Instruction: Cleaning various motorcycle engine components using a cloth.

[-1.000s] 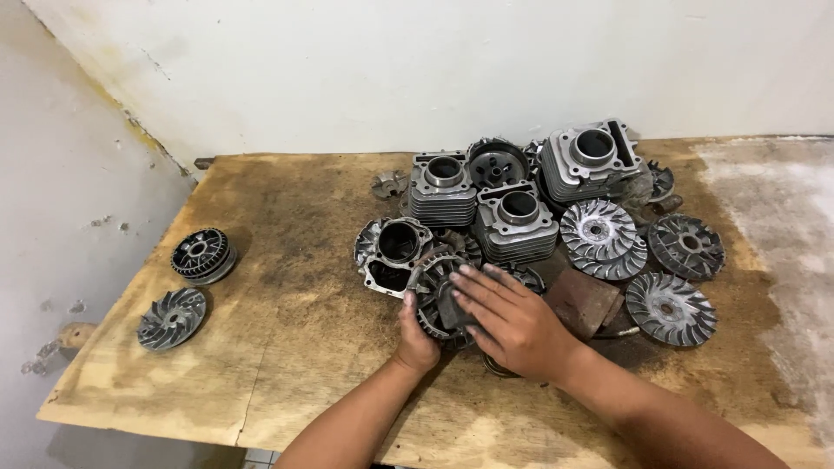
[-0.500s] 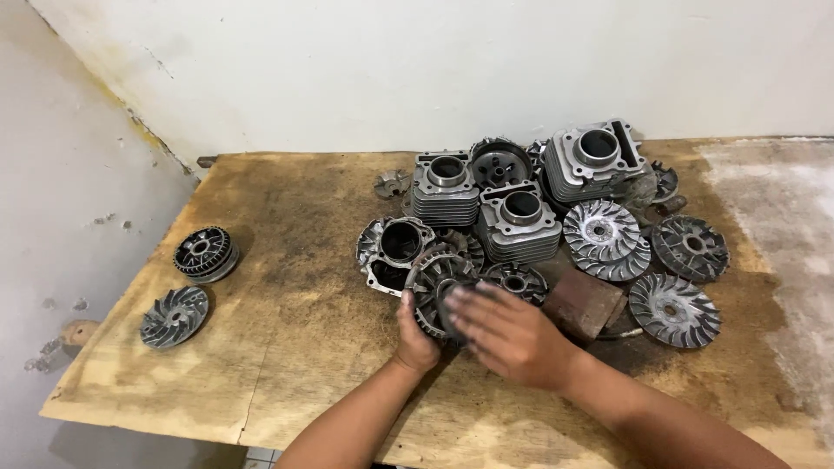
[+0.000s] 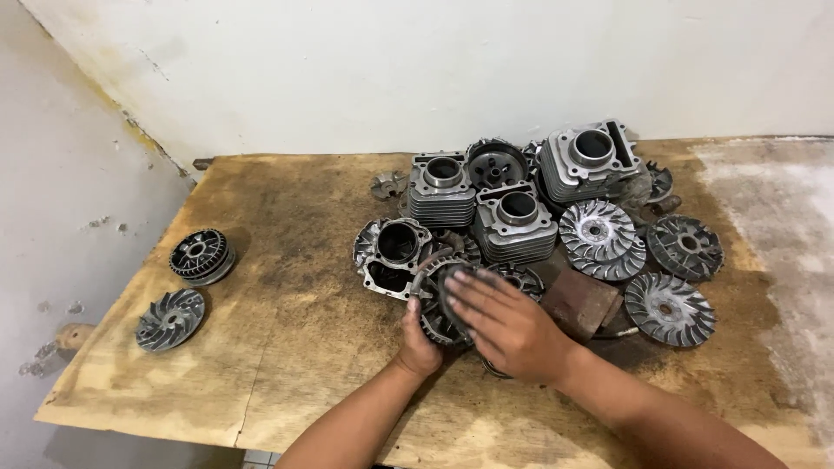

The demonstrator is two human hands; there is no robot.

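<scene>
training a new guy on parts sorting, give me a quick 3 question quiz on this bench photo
1. True or false: both hands are on one dark round finned metal disc.
2. How many round parts lie apart at the left end of the stained plywood table?
3. Which lies nearer the left edge: A, the grey finned fan disc, or B, the black spoked round drum?

Key: 1 true; 2 two; 3 A.

even soft daylight, faint shadows, no glare, sharp focus, slight wide-angle edge distortion.

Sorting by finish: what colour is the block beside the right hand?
Rusty reddish-brown block, head view.
</scene>
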